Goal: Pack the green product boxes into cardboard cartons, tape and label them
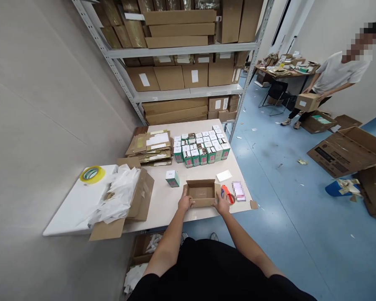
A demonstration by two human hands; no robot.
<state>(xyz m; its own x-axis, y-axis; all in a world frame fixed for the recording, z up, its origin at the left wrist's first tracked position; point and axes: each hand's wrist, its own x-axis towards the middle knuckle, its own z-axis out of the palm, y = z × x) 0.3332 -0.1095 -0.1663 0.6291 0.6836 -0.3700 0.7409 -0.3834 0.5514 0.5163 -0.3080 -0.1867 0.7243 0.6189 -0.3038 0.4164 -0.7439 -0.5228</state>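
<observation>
A small open cardboard box [201, 191] sits near the front edge of the white table [163, 205]. My left hand [186, 202] grips its left front corner, fingers curled over the wall. My right hand [222, 205] holds the right front corner the same way. The box looks empty inside. One green-and-white carton [172, 178] stands alone just left of the box. Behind it, several such cartons [200, 149] stand packed in rows. A red tape dispenser [227, 193] lies right beside my right hand.
Flattened cardboard [150, 147] is stacked at the back left. An open box of white bags [122, 198] and a yellow tape roll [92, 174] lie left. Shelves of boxes [181, 62] rise behind. Another person [335, 77] lifts a box at far right; open cartons [347, 150] litter the blue floor.
</observation>
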